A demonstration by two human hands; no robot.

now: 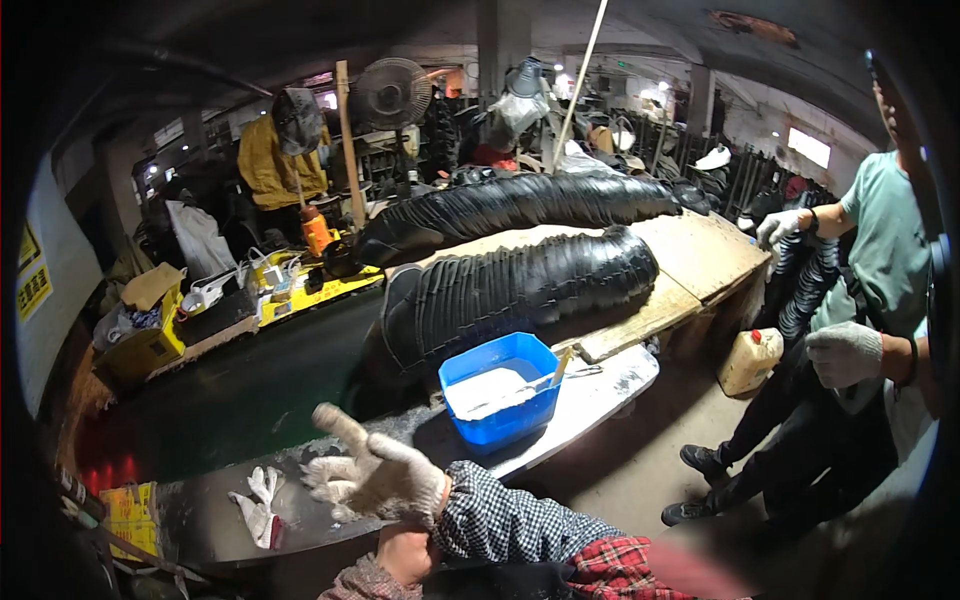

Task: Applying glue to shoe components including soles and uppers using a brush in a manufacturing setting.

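Observation:
My right hand (385,478), in a worn whitish knit glove, is held out over the near edge of the work surface. Its fingers are apart with nothing in them; a black-and-white checked sleeve (520,520) covers the forearm. My left hand (405,555) shows only as bare skin crossing just below the glove's cuff, and its fingers are hidden. Left of the glove lies a loose white glove (263,508) with a dark red patch. Beyond the checked sleeve stands a blue tub (505,425) of white material, with a brush-like handle (562,368) leaning at its rim.
Two long rows of overlapping black pieces (520,290) lie across a wooden board (690,255). A dark belt-like surface (250,420) stretches left toward a yellow box (150,345). At right stands a co-worker (890,240) in white gloves, near a yellowish jug (752,360).

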